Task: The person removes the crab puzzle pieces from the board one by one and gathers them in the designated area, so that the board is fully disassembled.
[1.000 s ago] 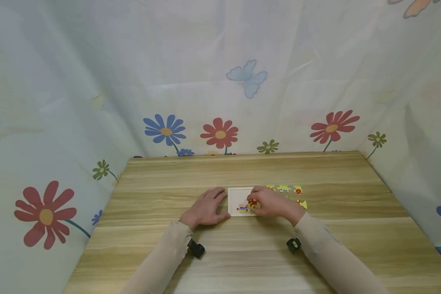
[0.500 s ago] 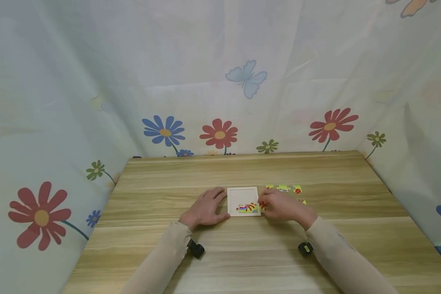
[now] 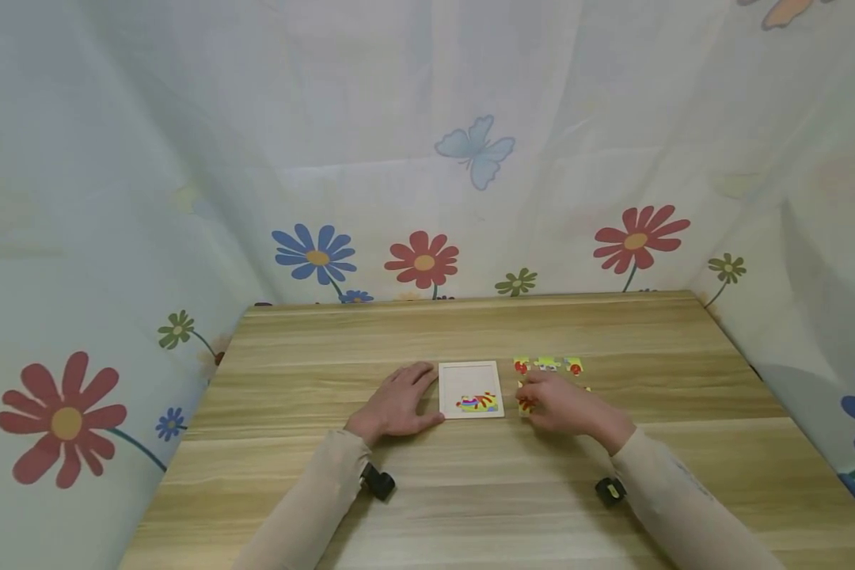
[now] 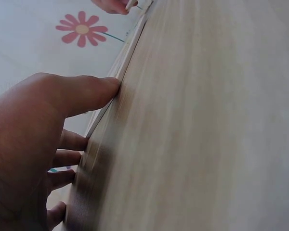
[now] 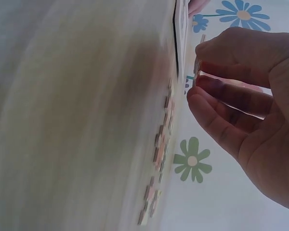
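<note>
A square white puzzle tray (image 3: 442, 388) lies flat on the wood-grain table. Joined jigsaw pieces (image 3: 480, 403), yellow with red and purple parts, fill a strip along its lower right inside. My left hand (image 3: 397, 402) rests at the tray's left edge, fingers spread and thumb tip against the rim. To the right of the tray, my right hand (image 3: 570, 405) pinches a thin red-and-yellow puzzle piece (image 5: 198, 66) between thumb and fingertips. In the right wrist view this piece is raised off the tabletop. Loose puzzle pieces (image 3: 548, 364) lie just beyond that hand, which partly covers them.
The table (image 3: 427, 507) runs back to a white curtain (image 3: 356, 174) printed with flowers and butterflies, which also hangs at both sides. A black wrist camera (image 3: 379, 481) sits under the left sleeve, another black camera (image 3: 610, 491) under the right.
My right hand has moved right, out of the tray, carrying the red-and-yellow puzzle piece over beside the loose pieces. The left hand and the tray have stayed in place.
</note>
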`<action>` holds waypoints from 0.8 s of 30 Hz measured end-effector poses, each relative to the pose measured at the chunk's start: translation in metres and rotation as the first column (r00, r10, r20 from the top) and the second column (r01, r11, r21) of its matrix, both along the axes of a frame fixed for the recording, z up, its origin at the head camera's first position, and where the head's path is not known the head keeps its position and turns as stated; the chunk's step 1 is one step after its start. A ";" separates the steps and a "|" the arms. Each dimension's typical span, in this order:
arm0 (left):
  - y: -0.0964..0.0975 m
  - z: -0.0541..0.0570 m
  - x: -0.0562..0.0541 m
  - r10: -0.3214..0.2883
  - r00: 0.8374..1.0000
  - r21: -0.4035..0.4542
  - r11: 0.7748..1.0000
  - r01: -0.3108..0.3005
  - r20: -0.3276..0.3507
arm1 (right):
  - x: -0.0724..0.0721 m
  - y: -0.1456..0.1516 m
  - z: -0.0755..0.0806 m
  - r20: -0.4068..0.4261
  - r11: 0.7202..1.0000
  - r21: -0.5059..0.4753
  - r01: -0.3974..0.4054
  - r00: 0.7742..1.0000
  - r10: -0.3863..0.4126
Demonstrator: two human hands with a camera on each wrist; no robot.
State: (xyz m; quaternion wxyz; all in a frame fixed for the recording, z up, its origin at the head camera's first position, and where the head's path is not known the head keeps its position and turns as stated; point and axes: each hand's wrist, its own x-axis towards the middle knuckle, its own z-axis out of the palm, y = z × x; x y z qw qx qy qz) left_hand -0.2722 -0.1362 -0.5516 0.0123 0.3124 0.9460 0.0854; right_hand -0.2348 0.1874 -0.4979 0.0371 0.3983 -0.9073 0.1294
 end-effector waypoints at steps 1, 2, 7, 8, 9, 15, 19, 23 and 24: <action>0.000 0.000 0.001 0.002 1.000 0.001 1.000 -0.002 0.001 | 0.001 0.001 0.000 0.004 1.000 -0.002 0.001 1.000 -0.001; 0.000 0.000 0.001 0.004 1.000 -0.002 1.000 -0.004 0.002 | 0.003 0.002 0.000 0.009 1.000 0.003 0.007 1.000 -0.008; 0.001 0.000 0.003 0.004 1.000 0.005 1.000 -0.004 -0.003 | 0.008 0.006 0.000 0.047 0.999 0.038 0.027 0.999 -0.029; 0.001 0.000 0.003 0.005 1.000 0.003 1.000 -0.005 -0.005 | 0.009 0.007 0.000 0.047 0.999 0.043 0.027 0.998 -0.029; 0.001 -0.001 0.003 0.006 1.000 0.002 1.000 -0.006 -0.006 | 0.009 0.007 -0.001 0.049 0.999 0.048 0.026 0.998 -0.029; 0.000 -0.002 0.002 0.000 1.000 0.020 1.000 0.000 -0.010 | 0.009 0.011 -0.005 0.088 0.997 0.068 0.036 0.995 -0.042; 0.000 -0.001 0.003 -0.009 1.000 0.050 0.999 0.009 -0.004 | 0.011 0.011 -0.005 0.110 0.998 0.059 0.037 0.993 -0.044; 0.001 0.000 0.004 -0.004 1.000 0.050 0.999 0.004 0.007 | 0.012 0.011 -0.005 0.118 0.998 0.056 0.039 0.992 -0.045; 0.001 0.000 0.004 -0.002 1.000 0.046 0.999 0.001 0.010 | 0.012 0.011 -0.005 0.121 0.998 0.058 0.040 0.992 -0.047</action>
